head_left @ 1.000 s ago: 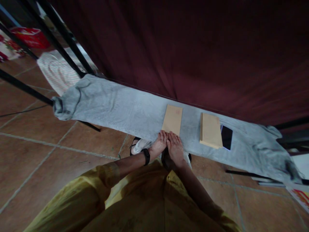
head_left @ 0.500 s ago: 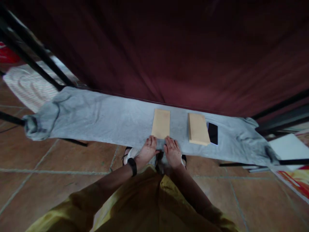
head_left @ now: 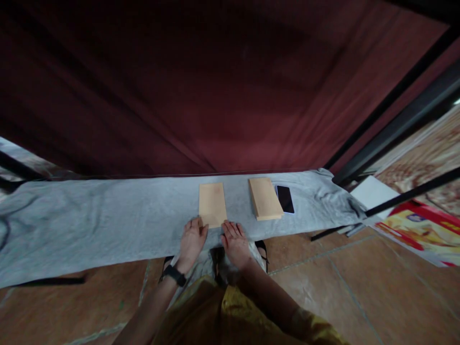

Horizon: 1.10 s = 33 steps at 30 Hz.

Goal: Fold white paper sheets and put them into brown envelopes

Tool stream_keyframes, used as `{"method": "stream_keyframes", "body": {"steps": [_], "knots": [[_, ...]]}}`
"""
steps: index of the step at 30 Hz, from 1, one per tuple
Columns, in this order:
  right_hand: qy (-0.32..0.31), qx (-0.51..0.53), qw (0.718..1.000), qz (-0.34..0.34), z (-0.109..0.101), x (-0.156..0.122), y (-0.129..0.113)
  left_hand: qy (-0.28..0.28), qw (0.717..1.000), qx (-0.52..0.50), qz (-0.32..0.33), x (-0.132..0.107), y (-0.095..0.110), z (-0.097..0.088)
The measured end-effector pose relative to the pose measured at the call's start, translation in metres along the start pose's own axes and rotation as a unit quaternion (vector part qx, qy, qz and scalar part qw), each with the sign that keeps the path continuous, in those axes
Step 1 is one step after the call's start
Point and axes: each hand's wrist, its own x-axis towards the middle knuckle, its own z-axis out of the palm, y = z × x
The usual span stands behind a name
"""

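Observation:
A tan kraft-paper envelope or small paper bag lies flat on the grey cloth in front of me; which of the two it is I cannot tell. At its near left corner is my left hand, fingers stretched out on the cloth and thumb by the paper's lower edge. My right hand rests flat at the near right corner, fingers extended and fingertips touching or very close to the paper. To the right sits a stack of the same tan paper pieces, slightly fanned. A dark-screened phone lies beside the stack, partly against it.
The grey cloth covers a long narrow bench. Behind it hangs a dark red curtain. Black metal bars stand at the right, near a white board and a red and yellow printed box. Tiled floor lies below.
My view has turned to the right, so the bench and papers appear shifted left. Both hands stay at the paper's near corners; the left thumb now sits closer to its edge.

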Motion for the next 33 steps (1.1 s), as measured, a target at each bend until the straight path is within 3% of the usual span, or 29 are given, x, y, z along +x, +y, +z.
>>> {"method": "stream_keyframes", "body": {"steps": [4, 11, 15, 21, 29, 33], "knots": [[0.002, 0.0, 1.0, 0.003, 0.0, 0.0, 0.0, -0.036, 0.996, 0.007, -0.082, 0.015, 0.005, 0.003], [-0.004, -0.008, 1.0, 0.023, 0.002, 0.001, -0.003, -0.123, 0.978, -0.041, -0.162, 0.032, 0.003, -0.003], [0.005, 0.011, 0.999, 0.031, 0.002, 0.0, 0.0, -0.173, 0.971, -0.069, -0.149, 0.038, -0.003, -0.007], [0.029, 0.016, 0.999, 0.031, 0.001, -0.002, 0.008, -0.175, 0.97, -0.076, -0.153, 0.038, -0.007, -0.004], [-0.004, 0.027, 0.998, -0.058, 0.015, 0.008, -0.021, -0.165, 0.969, -0.091, -0.16, 0.037, -0.008, -0.003], [-0.014, 0.021, 0.998, -0.054, 0.022, 0.012, -0.026, -0.182, 0.967, -0.071, -0.161, 0.035, -0.005, -0.006]]}}
